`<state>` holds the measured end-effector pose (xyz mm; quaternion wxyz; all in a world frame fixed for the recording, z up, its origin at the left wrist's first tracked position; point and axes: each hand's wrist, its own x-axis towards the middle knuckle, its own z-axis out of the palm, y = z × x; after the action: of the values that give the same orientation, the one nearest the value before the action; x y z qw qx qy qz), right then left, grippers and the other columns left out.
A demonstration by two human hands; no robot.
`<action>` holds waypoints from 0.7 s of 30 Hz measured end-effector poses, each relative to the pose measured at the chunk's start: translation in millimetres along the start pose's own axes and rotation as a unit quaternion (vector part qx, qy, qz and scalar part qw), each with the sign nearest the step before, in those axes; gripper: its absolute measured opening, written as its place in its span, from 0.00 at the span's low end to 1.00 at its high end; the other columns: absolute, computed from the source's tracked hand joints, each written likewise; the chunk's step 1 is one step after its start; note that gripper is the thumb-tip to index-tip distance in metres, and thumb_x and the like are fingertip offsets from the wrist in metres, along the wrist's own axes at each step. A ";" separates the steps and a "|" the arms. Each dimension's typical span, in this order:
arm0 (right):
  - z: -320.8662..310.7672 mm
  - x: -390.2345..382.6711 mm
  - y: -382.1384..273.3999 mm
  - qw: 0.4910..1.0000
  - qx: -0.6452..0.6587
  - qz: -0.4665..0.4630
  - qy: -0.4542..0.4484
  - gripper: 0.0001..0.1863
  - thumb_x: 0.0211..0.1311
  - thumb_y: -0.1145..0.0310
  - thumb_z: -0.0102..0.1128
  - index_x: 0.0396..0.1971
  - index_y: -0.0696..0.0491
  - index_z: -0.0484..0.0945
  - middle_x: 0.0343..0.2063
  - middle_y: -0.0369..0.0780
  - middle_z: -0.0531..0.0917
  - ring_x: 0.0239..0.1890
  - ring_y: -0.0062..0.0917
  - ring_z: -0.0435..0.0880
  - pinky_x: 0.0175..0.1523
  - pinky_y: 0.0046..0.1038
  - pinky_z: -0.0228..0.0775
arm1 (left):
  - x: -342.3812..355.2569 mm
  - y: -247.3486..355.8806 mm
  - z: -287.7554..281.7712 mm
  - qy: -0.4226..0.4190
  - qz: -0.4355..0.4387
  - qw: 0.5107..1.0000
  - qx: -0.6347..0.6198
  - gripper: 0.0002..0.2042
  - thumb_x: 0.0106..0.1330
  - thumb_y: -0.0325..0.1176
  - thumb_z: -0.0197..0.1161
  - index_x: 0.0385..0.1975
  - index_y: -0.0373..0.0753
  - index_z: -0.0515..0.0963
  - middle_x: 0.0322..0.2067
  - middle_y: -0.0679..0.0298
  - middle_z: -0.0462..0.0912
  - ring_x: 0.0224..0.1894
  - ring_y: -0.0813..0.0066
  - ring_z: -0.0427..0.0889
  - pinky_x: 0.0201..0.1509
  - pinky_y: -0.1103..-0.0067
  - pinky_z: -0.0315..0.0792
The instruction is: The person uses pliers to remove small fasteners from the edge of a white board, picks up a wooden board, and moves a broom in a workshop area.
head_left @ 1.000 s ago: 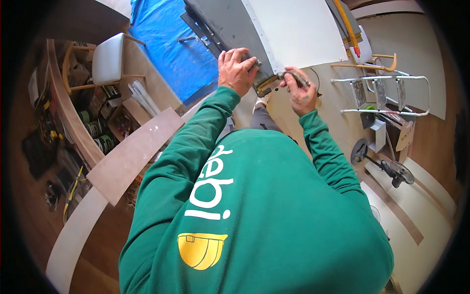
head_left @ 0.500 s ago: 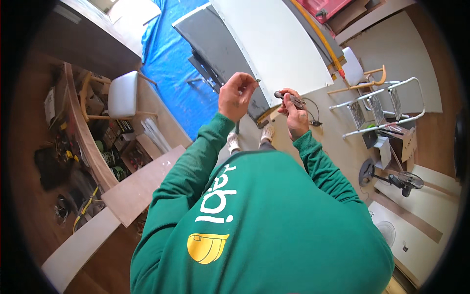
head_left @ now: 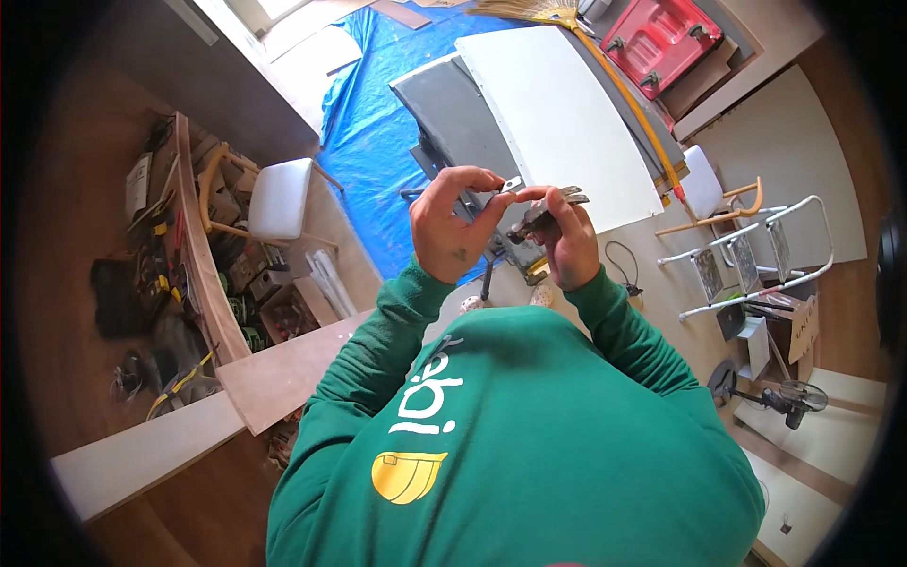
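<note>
My left hand is closed in a pinch at chest height. A small pale piece with a dark spot shows at its fingertips; its kind is too small to tell. Close beside it on the right, my right hand grips a dark metal hammer near its head, the round face toward the left hand and the claw end up by the knuckles. The hammer's handle is hidden. Fingertips of both hands meet at the small piece. Beyond them lies a large white panel on a grey board.
A blue tarp covers the floor ahead. A white-seated chair and a bench with tools stand left. On the right are a broom, a red cart, a folding step stool and a fan.
My hands have come together; they were apart before. The right hand has turned the hammer somewhat, its face now lower. The view has shifted, showing more of the far floor and red cart.
</note>
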<state>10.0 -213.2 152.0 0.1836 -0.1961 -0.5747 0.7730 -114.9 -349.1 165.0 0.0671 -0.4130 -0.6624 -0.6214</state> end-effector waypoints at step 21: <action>-67.4 13.0 74.5 0.996 -0.083 -0.019 0.034 0.20 0.81 0.53 0.46 0.50 0.52 0.82 0.41 0.35 0.85 0.33 0.14 0.79 0.37 0.21 0.74 | 5.3 -48.0 8.9 0.010 -0.052 0.998 -0.016 0.09 0.61 0.23 0.70 0.40 0.37 0.88 0.33 0.57 0.88 0.37 0.68 0.87 0.42 0.73 0.80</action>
<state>29.2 -171.8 61.6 0.2010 -0.2255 -0.6343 0.7116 -144.9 -333.4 129.4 0.0346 -0.3725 -0.6721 -0.6390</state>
